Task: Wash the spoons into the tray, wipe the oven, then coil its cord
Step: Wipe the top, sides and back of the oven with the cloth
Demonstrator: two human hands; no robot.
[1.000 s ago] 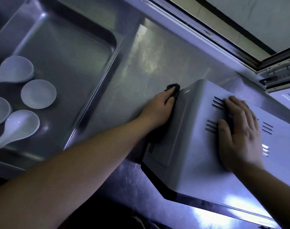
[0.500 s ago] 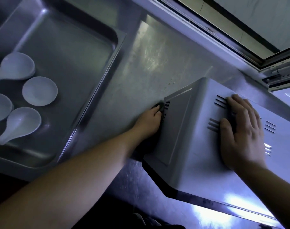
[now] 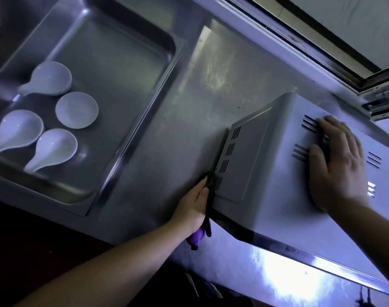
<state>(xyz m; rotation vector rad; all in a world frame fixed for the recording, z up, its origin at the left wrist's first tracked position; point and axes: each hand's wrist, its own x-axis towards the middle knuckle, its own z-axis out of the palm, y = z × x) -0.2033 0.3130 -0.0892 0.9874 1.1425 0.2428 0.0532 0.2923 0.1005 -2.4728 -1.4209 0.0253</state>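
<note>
The left hand [image 3: 192, 204] and the right hand [image 3: 339, 167] are bare. The left forearm [image 3: 122, 262] and the right forearm [image 3: 373, 229] are bare too.

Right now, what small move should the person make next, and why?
Probably slide the left hand and its cloth away along the vented side panel of the oven. The cloth is pressed at the panel's near corner, most of the panel lies beyond it, and the right hand rests flat on top, steadying the oven.

Dim bluish light, front-edge glare, wide-angle warping, soft blur.
</note>
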